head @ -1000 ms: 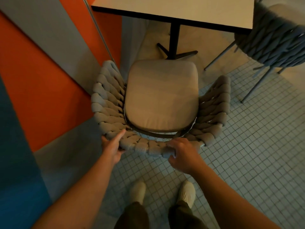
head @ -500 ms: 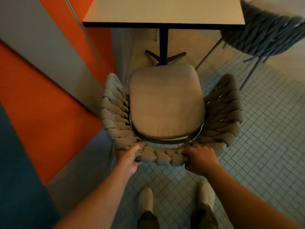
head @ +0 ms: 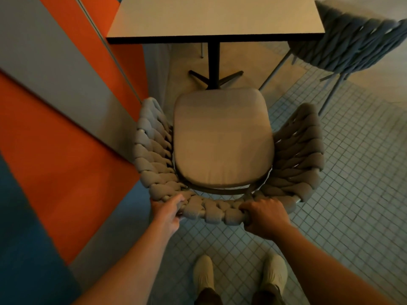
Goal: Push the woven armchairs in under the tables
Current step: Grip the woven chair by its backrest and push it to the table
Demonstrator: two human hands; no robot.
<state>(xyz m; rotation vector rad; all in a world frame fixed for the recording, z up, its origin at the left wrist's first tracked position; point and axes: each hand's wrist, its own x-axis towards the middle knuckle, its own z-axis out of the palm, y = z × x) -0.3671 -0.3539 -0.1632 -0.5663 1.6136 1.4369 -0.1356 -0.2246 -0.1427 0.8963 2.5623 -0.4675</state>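
The wall (head: 55, 128) with orange, grey and blue panels runs along the left side. The left arm of the woven armchair (head: 152, 150) stands just beside it, so there is very little room there. On the right, the tiled floor (head: 363, 194) is open between this chair and a second woven armchair (head: 352, 45), which stands at the right corner of the table (head: 215, 16). The near edge of the table lies ahead of the seat cushion (head: 222, 139). The seat seems not yet under the top, though the steep view makes this hard to judge. The front of the cushion is close to the black pedestal foot (head: 214, 79).

Both hands are on the back rim of the chair. The left hand (head: 167, 213) holds the left corner with its fingers wrapped around the weave. The right hand (head: 266, 216) grips the rim further right, fingers clenched over the top and knuckles up. Two light shoes (head: 203, 274) stand on the tiles behind the chair.
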